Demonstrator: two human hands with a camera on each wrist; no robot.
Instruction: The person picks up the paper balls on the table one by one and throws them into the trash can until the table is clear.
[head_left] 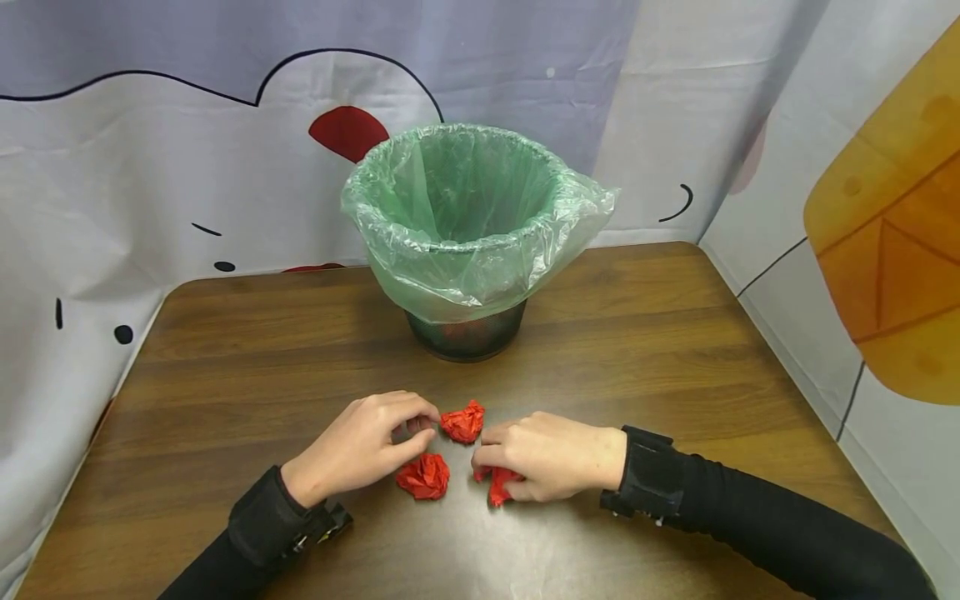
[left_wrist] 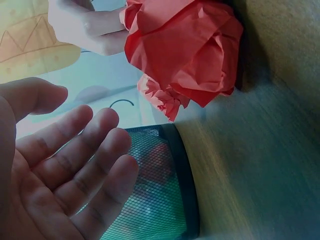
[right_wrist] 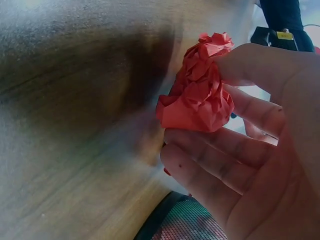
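Observation:
My right hand (head_left: 551, 457) grips a crumpled ball of red paper (right_wrist: 197, 92) low over the wooden table, thumb on one side and fingers on the other. To its left, my left hand (head_left: 367, 442) hovers with loosely bent fingers and nothing in its palm (left_wrist: 65, 175). Two more crumpled red paper balls lie between the hands: one farther off (head_left: 462, 422), close by the left fingertips, and a nearer one (head_left: 424, 477) just below the left thumb. In the left wrist view a large red paper ball (left_wrist: 185, 47) partly covers a smaller-looking one (left_wrist: 162, 97).
Beyond the hands, a black mesh wastebasket (head_left: 467, 335) stands on the table (head_left: 645, 333), lined with a green plastic bag (head_left: 465, 267) folded over its rim. Something red shows through the mesh low down. A printed curtain (head_left: 187, 175) hangs behind the table.

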